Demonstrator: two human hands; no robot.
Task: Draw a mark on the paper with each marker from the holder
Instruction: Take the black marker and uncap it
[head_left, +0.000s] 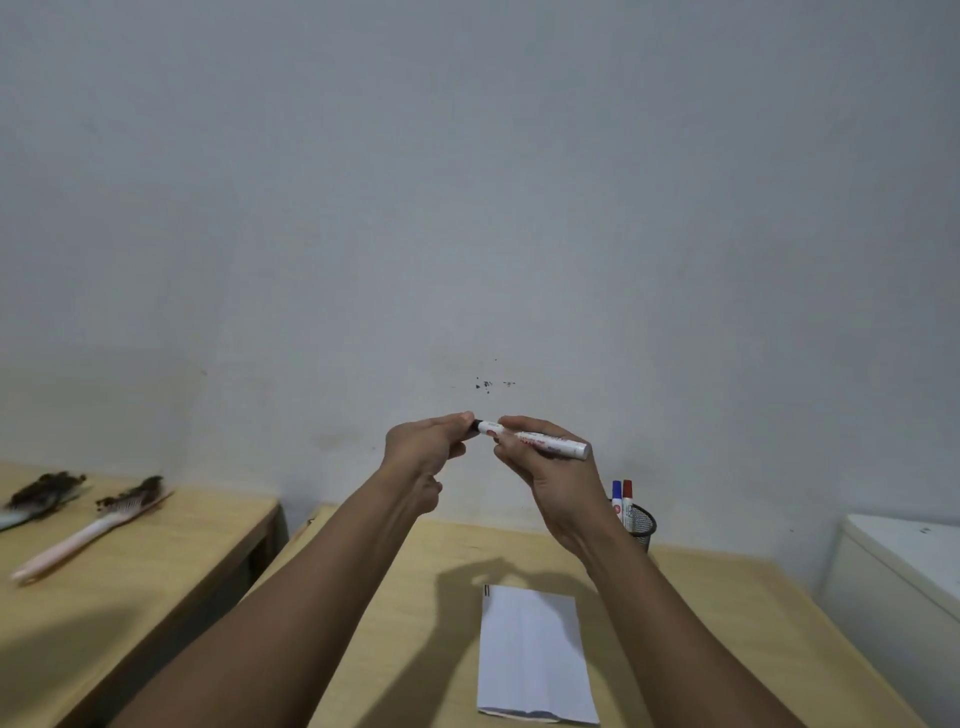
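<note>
While a pale, bare wall (467, 182) fills the upper part of the frame, a light wooden table (727, 623) spans the bottom centre, with a second wooden table (156, 571) at lower left and a white cabinet (904, 566) at lower right. One sheet of paper (535, 660) lies on the centre table, a few dark strokes at its upper left corner. One black mesh holder (641, 525) stands right of centre, holding two markers: one blue-capped marker (616, 496) and one red-capped marker (627, 498). A third, white marker (545, 441) is raised above the table at mid-frame; the right hand (556, 478) has its fingers wrapped round the barrel, and the left hand (426, 447) pinches the black cap end. Two brushes (78, 519) lie on the left table
</note>
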